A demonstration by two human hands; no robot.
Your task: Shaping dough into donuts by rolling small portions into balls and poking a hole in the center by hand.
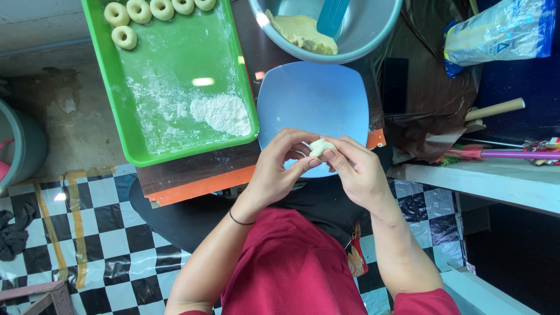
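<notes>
Fingers: both sets pinch one small dough piece [319, 147]; the left hand [279, 169] curls around it from one side, the right hand [356, 170] from the other.
Dough piece: pale, lumpy, held above the near edge of the blue square plate [315, 96].
Plate: on the dark desk [192, 172], near its front edge, just right of the green tray [146, 140].
Tray: floured, with a flour heap [224, 114] at its near right corner and dough rings [139, 10] along its far edge.
Bowl: grey bowl [373, 29] at the desk's far edge, holding a dough mass [300, 32] and a blue scraper [332, 14].
Left wrist: thin black band [239, 220].
</notes>
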